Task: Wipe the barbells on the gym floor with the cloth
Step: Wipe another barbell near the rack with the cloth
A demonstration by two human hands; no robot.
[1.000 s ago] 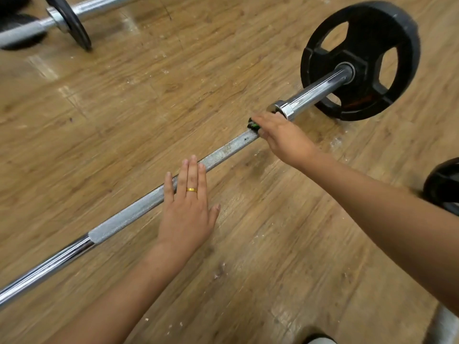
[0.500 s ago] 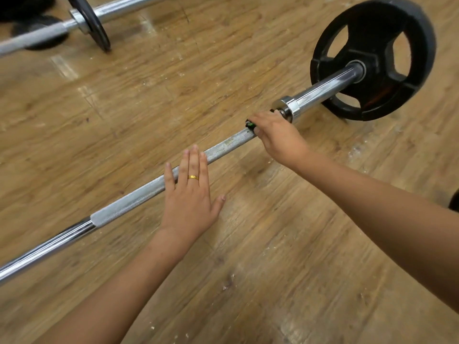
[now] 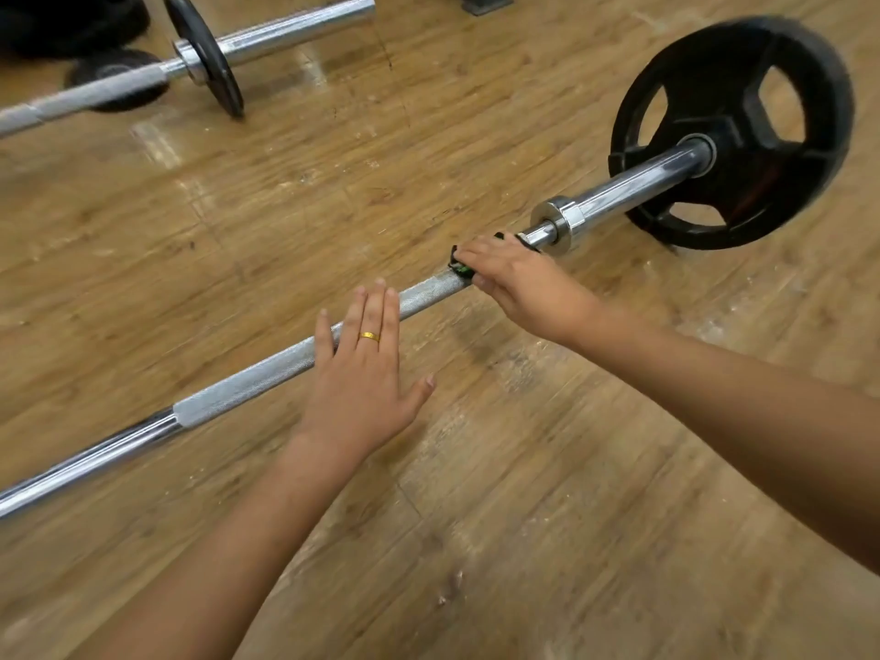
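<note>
I have the left hand [image 3: 362,373] flat, fingers straight, resting across the knurled shaft of the near barbell [image 3: 247,381]. My right hand [image 3: 519,285] curls over the cloth [image 3: 459,268], a dark scrap with green showing, gripping it round the shaft just short of the collar [image 3: 557,221]. The hands sit apart along the bar. Beyond the collar stands the black plate [image 3: 733,54]. A second barbell [image 3: 109,88] lies well apart on the wooden floor [image 3: 524,516].
</note>
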